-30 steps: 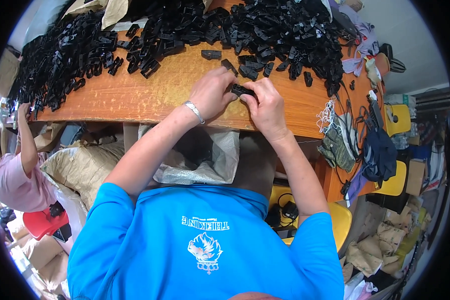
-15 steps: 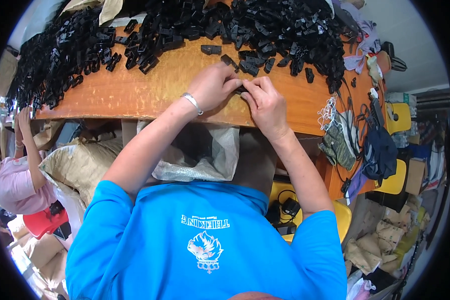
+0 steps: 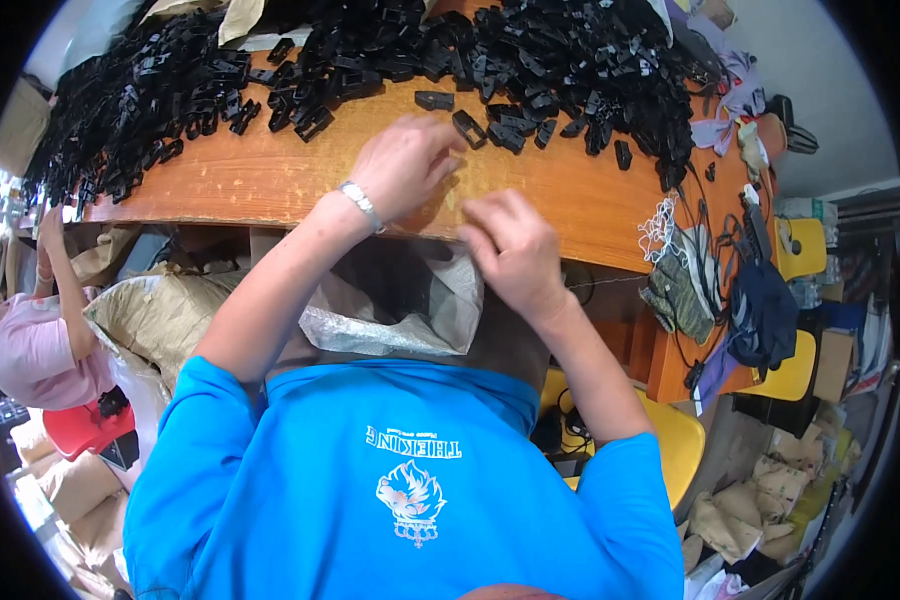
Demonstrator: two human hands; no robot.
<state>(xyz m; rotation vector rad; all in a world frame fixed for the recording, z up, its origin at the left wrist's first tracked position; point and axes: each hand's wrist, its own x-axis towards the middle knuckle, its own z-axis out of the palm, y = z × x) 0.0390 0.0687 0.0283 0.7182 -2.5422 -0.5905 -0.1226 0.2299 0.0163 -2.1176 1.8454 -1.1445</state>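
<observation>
My left hand (image 3: 407, 165) hovers over the wooden table (image 3: 220, 185), its fingers loosely bent and apart, with nothing visible in them. Just beyond its fingertips lie a rectangular black plastic frame (image 3: 469, 129) and a small black plastic part (image 3: 434, 100). My right hand (image 3: 515, 250) is at the table's front edge, beside the mouth of a white woven sack (image 3: 390, 335). Its thumb and fingers are apart, slightly blurred, and I see nothing between them. The sack hangs open below the edge, dark inside.
A large heap of black plastic parts (image 3: 590, 70) spreads along the far side of the table. Cables and cloth (image 3: 682, 295) hang at the right, near yellow chairs (image 3: 792, 360). At the left, a person in a pink top (image 3: 55, 345) works beside a brown sack (image 3: 165, 320).
My hands were together on a small black part and have separated. The left moved slightly left, the right down toward the sack. The black part no longer shows in either hand.
</observation>
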